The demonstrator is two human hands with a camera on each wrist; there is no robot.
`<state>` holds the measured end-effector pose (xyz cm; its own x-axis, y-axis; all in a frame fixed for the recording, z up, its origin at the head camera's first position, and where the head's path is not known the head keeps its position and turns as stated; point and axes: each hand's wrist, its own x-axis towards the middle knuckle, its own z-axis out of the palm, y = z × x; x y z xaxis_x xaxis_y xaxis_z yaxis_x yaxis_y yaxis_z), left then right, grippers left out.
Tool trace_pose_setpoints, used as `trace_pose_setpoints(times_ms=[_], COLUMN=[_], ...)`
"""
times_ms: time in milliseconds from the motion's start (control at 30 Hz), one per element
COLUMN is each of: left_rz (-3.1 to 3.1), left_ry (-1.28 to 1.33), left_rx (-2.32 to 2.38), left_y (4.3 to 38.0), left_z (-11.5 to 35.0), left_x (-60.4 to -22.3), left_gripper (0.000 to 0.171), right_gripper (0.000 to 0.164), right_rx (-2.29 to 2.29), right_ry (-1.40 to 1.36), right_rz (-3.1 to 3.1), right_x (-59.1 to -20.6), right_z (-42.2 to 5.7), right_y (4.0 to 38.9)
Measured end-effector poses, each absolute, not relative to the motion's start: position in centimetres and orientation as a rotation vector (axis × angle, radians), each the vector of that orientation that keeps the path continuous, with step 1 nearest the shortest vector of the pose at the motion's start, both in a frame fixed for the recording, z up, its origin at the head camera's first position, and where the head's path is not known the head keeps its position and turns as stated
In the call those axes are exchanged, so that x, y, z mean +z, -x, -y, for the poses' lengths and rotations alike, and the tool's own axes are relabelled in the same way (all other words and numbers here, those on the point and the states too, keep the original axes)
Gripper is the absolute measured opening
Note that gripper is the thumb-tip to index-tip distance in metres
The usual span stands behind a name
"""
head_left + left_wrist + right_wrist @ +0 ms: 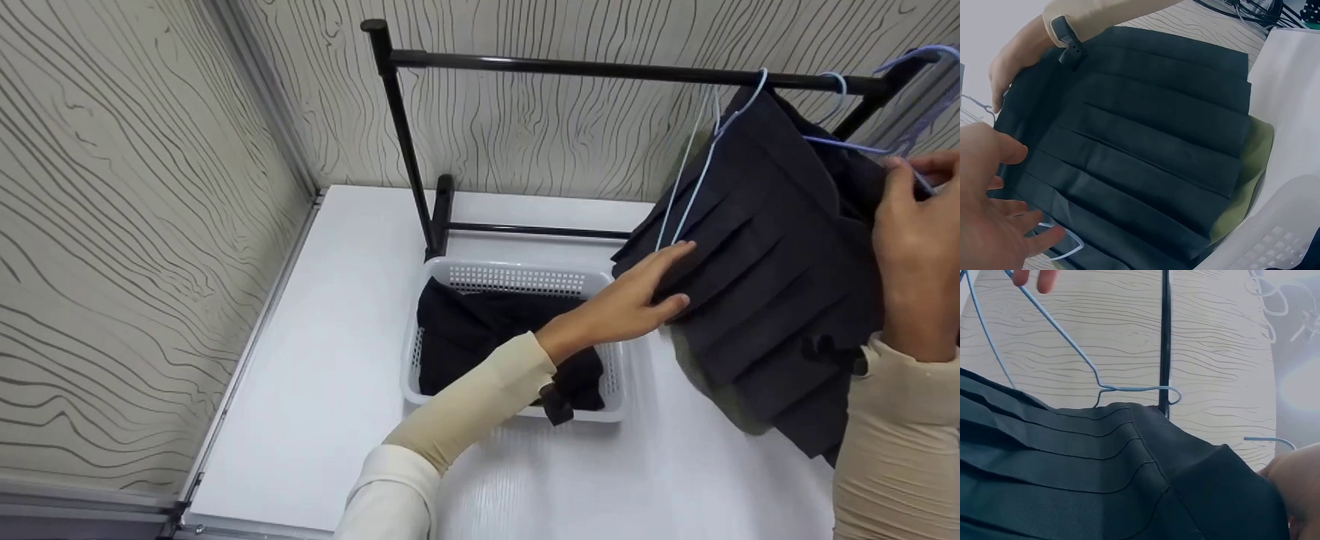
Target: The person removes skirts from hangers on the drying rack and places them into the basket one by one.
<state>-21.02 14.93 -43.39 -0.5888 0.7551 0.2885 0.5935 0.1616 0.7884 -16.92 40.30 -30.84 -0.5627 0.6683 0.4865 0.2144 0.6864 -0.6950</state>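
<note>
On the white table (315,375) I see, going rightward, a white basket (412,379) of dark cloth (465,330) before the black rack (562,65), then the left hand (626,300), its fingers extended and gripping nothing near the lower end of a light blue hanger (701,177); I cannot tell whether the fingertips touch it. Farther right, a dark pleated skirt (787,255) spreads at a slant in front of the rack, and beside its upper right edge I have the right hand (919,240) pinching one arm of a purple hanger (847,144) between thumb and fingers.
</note>
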Motion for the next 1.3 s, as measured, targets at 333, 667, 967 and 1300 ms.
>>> trace_pose_setpoints(times_ms=[333,667,967,1300], left_rz=[-2.282,-2.286,-2.356,-2.389], left_ry=[-1.318,-1.331,-1.333,-1.23], left_rx=[1.351,1.308,1.26,1.271], left_y=[21.2,21.5,21.6,22.1], left_z=[-15.0,-15.1,-15.1,-14.9], left_x=[-43.2,-43.4,-43.4,-43.7], left_gripper=[0.07,0.068,0.066,0.063], right_gripper=[0.025,0.016,0.017,0.028], right_rx=[0.837,0.768,0.834,0.799], right_ry=[0.763,0.771,0.856,0.801], right_rz=[2.095,2.117,2.089,2.148], right_x=[-30.5,-30.7,-29.8,-29.8], right_z=[-40.9,-40.9,-40.8,-40.4], right_y=[17.2,16.7,16.0,15.8])
